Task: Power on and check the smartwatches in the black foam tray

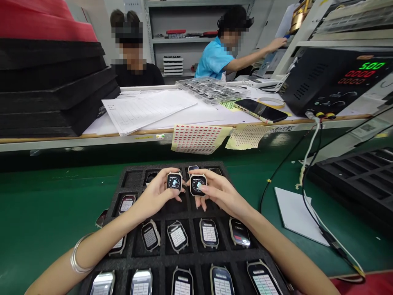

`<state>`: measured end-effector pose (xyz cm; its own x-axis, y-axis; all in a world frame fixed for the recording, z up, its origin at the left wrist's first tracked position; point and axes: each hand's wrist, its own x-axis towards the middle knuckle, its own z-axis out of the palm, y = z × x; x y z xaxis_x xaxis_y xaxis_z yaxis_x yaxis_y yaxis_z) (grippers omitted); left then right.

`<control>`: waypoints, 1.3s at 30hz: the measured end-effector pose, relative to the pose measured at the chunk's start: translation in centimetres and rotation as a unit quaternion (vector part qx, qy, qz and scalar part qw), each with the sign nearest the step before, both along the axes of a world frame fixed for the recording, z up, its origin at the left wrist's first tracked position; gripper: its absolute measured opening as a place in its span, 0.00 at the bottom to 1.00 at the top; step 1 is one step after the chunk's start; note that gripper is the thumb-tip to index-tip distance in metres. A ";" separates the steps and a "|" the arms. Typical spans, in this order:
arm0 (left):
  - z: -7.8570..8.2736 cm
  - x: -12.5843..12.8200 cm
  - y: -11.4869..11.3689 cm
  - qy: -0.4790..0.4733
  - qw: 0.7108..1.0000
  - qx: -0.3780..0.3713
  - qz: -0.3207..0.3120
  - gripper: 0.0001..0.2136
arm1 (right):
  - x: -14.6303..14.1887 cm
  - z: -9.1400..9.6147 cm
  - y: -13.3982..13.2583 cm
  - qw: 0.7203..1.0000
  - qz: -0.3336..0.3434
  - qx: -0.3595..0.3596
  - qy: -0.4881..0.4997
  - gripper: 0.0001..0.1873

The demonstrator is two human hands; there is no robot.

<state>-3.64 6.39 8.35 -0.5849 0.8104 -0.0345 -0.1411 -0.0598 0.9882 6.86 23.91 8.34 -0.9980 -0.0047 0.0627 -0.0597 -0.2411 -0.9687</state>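
Note:
My left hand (162, 190) is closed around a smartwatch (174, 181) without a strap, its lit screen showing a clock face. In my right hand (213, 189) is a second smartwatch (198, 184) with a similar face, and a finger lies across the lower part of its screen. Both watches are held side by side above a black foam tray (159, 262). Rows of watch bodies lie in the tray's compartments, several with lit screens, such as the watch (178, 236) in the middle row. My forearms hide parts of the tray's sides.
Stacked black foam trays (49, 90) rise at the left. A power supply (337, 82), phone (260, 110), papers (144, 108) and clear parts box (211, 90) are on the shelf ahead. Cables (307, 180) hang at the right beside a white pad (299, 215). Two people sit beyond.

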 end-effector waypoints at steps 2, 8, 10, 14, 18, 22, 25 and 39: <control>0.1 -0.1 -0.1 -0.020 1.000 0.006 0.006 0.19 | 0.0 -0.1 0.1 1.000 -0.010 0.007 -0.001 0.24; 0.0 -0.2 -0.4 -0.001 1.000 0.007 0.005 0.17 | 0.2 -0.4 0.3 1.000 -0.027 0.004 -0.002 0.28; 0.1 -0.2 -0.4 0.008 1.000 0.009 0.000 0.17 | 0.2 -0.5 0.4 1.000 -0.023 -0.002 0.002 0.29; 0.2 -0.1 -0.3 0.005 1.000 0.000 0.004 0.16 | 0.3 -0.6 0.6 1.000 -0.013 -0.012 0.011 0.28; 0.1 0.0 -0.3 0.003 1.000 -0.003 -0.001 0.16 | 0.3 -0.5 0.6 1.000 -0.017 -0.008 0.006 0.27; -0.5 -0.1 -0.2 0.016 1.000 -0.005 -0.006 0.16 | 0.4 -0.4 0.5 1.000 -0.026 0.005 0.009 0.28; -1.1 -0.2 -0.1 0.080 0.996 -0.026 0.015 0.19 | 0.4 -0.4 0.5 1.000 -0.004 0.000 0.016 0.29; -0.9 0.1 0.1 0.219 0.973 -0.074 0.026 0.16 | -0.2 -0.3 0.8 0.998 0.026 0.020 0.044 0.22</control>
